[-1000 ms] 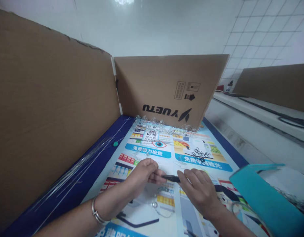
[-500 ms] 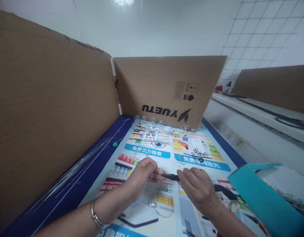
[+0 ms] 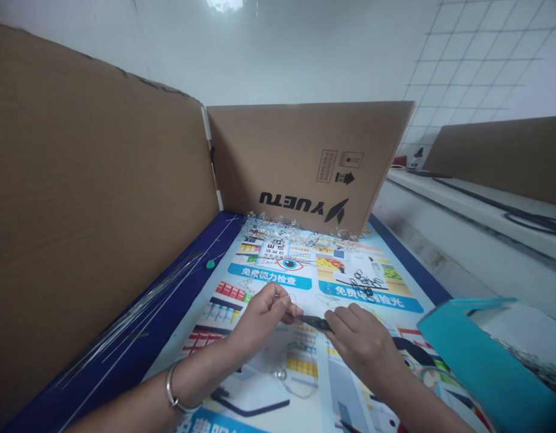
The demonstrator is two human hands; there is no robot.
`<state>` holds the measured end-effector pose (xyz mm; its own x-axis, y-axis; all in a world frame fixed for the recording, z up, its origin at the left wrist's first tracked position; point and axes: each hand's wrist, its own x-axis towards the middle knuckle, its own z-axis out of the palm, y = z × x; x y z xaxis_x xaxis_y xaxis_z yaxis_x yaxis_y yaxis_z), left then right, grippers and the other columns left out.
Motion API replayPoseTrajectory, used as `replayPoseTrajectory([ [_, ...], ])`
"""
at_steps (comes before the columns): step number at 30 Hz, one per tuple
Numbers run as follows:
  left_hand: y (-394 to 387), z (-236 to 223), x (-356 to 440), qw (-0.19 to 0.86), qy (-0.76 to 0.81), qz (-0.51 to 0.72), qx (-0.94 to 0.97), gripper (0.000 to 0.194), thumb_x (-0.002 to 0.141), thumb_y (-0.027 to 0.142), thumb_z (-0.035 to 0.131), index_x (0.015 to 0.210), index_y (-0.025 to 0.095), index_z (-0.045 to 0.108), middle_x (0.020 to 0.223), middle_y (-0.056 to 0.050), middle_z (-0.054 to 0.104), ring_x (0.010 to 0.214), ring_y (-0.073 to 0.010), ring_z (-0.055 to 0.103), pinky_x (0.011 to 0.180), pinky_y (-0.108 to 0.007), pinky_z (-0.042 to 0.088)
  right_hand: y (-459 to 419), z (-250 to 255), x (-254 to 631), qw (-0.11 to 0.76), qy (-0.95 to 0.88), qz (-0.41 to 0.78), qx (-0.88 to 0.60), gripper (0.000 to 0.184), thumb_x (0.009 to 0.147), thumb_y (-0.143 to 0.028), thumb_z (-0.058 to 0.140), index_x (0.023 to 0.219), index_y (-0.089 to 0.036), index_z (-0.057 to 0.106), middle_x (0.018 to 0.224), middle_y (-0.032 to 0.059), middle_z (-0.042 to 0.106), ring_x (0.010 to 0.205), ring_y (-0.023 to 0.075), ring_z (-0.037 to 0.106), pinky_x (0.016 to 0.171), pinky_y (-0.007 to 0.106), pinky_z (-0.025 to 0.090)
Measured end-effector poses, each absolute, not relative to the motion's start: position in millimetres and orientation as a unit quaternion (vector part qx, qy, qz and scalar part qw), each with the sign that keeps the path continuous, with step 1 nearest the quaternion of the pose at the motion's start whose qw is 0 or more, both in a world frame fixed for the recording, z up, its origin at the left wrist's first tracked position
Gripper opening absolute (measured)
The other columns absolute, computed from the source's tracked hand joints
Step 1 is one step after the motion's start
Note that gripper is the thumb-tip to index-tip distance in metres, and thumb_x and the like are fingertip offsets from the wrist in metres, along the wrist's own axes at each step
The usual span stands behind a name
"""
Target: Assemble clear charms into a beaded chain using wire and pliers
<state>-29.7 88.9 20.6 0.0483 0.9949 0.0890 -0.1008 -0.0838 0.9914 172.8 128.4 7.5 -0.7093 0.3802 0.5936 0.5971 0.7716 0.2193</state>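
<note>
Since 1 s ago, both hands moved only a little: the black tool (image 3: pixel 315 322) now tilts, its tip pointing up-left toward the left hand (image 3: pixel 262 319), while before it lay nearly level. Cardboard walls and worktop items look unchanged.

Left hand has its grip pinching a small thin clear piece (image 3: pixel 290 304), approx. at the fingertips; it is too small and see-through to say what it is, perhaps a bit of wire or lens. A silver bracelet (image 3: pixel 176 391) sits on the left wrist. Right hand (image 3: pixel 363 343) pinches the black tool near its rear end, fingers pressed together on it. Tool tip meets the left fingertips, just above the printed poster (image 3: pixel 278 276) that covers the worktop.

Below the hands a thin wire ring (image 3: pixel 300 376) lies on the poster. Further back, a small heap of black rings (image 3: pixel 363 281) lies right of centre, and clear small parts (image 3: pixel 278 224) are scattered along the foot of the cardboard wall (image 3: pixel 305 162) marked YUETU. A bundle of thin wires (image 3: pixel 138 313) lies on the blue strip at left, with a green bead (image 3: pixel 210 263) near its far end. A teal box (image 3: pixel 481 355) stands at the right.
</note>
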Motion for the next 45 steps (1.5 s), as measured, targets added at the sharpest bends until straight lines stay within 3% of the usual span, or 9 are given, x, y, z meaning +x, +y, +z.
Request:
replayPoseTrajectory([
  [13, 92, 18, -36, 0.5, 0.424, 0.495, 0.57, 0.014, 0.083, 0.03, 0.045, 0.078, 0.017, 0.046, 0.079, -0.005, 0.062, 0.075, -0.0152, 0.06, 0.071, -0.029, 0.046, 129, 6, 173, 0.226, -0.914, -0.093, -0.325, 0.022, 0.085, -0.034, 0.045, 0.073, -0.02, 0.055, 0.067, 0.0023, 0.053, 0.067, 0.0156, 0.048, 0.058, 0.026, 0.033],
  [21, 98, 16, -37, 0.611, 0.456, 0.514, 0.393, 0.022, 0.079, 0.038, 0.048, 0.075, 0.017, 0.042, 0.081, -0.01, 0.067, 0.07, -0.0191, 0.064, 0.066, -0.031, 0.046, 127, 2, 169, 0.327, -0.875, -0.204, -0.292, 0.017, 0.083, -0.025, 0.049, 0.091, -0.014, 0.058, 0.079, 0.0085, 0.057, 0.079, 0.0207, 0.05, 0.071, 0.035, 0.036],
  [30, 88, 10, -26, 0.657, 0.455, 0.514, 0.31, 0.018, 0.075, 0.033, 0.052, 0.075, 0.018, 0.043, 0.086, -0.012, 0.067, 0.076, -0.0189, 0.062, 0.07, -0.033, 0.047, 118, 0, 169, 0.277, -0.876, -0.332, -0.214, 0.021, 0.078, -0.01, 0.05, 0.098, -0.015, 0.058, 0.086, 0.0088, 0.06, 0.08, 0.0219, 0.05, 0.073, 0.039, 0.036],
  [37, 83, 16, -21, 0.658, 0.467, 0.504, 0.31, 0.018, 0.073, 0.033, 0.054, 0.071, 0.018, 0.043, 0.081, -0.009, 0.067, 0.062, -0.0152, 0.06, 0.07, -0.034, 0.047, 118, 1, 166, 0.288, -0.872, -0.343, -0.199, 0.022, 0.081, -0.008, 0.044, 0.096, -0.015, 0.058, 0.084, 0.0078, 0.061, 0.079, 0.0201, 0.051, 0.073, 0.037, 0.036],
  [45, 83, 13, -20, 0.652, 0.467, 0.506, 0.318, 0.021, 0.072, 0.035, 0.056, 0.072, 0.017, 0.047, 0.082, -0.009, 0.066, 0.069, -0.0168, 0.061, 0.069, -0.033, 0.048, 118, 0, 165, 0.286, -0.875, -0.336, -0.197, 0.021, 0.081, -0.008, 0.045, 0.095, -0.016, 0.059, 0.084, 0.0082, 0.061, 0.078, 0.0202, 0.052, 0.072, 0.037, 0.036],
])
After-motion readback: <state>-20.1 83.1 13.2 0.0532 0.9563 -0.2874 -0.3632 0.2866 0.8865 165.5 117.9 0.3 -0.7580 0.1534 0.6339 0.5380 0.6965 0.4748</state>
